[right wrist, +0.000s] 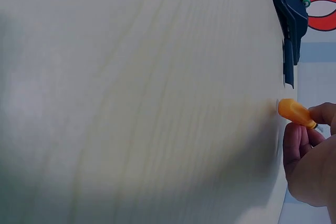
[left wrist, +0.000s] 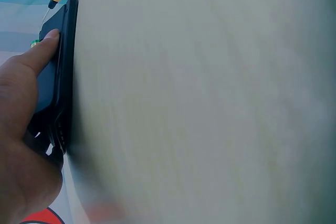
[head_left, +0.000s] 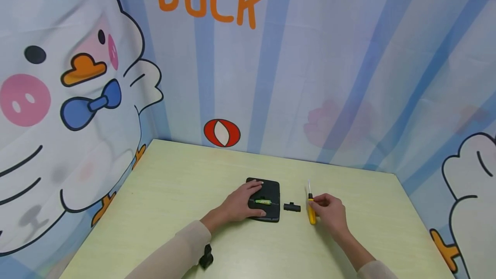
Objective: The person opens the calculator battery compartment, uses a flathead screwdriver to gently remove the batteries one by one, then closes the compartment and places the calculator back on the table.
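A flat black device point(head_left: 273, 190) lies on the table with a small compartment uncovered, and a green battery point(head_left: 263, 202) sits in it. From the left, my left hand point(head_left: 241, 201) rests on the device, its thumb along the near part and its other fingers on the far part. In the left wrist view, the straight thumb presses on the device's upper face point(left wrist: 48, 80). My right hand point(head_left: 330, 212) pinches the yellow handle of a screwdriver point(head_left: 311, 212), whose metal shaft points away toward the wall. Between device and screwdriver lies a small black battery cover point(head_left: 292, 207).
Near my left sleeve, a small black object point(head_left: 206, 257) is partly visible. The pale wooden table point(head_left: 170, 175) meets a printed duck curtain point(head_left: 294, 76) at its back and sides.
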{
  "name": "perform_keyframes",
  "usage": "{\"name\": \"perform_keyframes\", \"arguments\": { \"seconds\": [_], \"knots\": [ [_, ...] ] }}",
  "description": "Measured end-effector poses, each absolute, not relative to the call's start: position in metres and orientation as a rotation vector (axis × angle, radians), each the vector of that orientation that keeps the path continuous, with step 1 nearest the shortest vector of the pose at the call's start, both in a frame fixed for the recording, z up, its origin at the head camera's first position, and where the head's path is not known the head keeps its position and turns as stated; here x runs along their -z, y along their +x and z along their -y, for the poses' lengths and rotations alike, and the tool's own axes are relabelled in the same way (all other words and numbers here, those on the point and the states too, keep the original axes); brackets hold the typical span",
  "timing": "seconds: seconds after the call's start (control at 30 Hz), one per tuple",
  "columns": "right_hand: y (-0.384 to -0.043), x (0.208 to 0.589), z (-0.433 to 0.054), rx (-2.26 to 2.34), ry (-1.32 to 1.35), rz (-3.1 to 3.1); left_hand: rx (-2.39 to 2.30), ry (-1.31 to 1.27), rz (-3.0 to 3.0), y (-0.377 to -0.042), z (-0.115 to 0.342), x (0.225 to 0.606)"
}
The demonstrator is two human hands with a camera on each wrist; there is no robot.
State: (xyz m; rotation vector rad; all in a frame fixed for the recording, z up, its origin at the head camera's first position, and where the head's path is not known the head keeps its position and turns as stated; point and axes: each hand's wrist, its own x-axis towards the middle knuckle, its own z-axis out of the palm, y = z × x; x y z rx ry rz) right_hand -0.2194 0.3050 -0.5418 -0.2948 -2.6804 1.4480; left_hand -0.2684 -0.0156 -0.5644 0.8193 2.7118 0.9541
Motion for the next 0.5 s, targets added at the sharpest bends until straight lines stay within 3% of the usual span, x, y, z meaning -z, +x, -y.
{"name": "perform_keyframes", "arguments": {
  "seconds": [0.5],
  "knots": [
    [-0.2219, 0.548, -0.3039, -1.15, -0.288, 2.807, -0.935, 0.824, -2.715, -0.2686, 0.0157, 0.5655]
  ]
}}
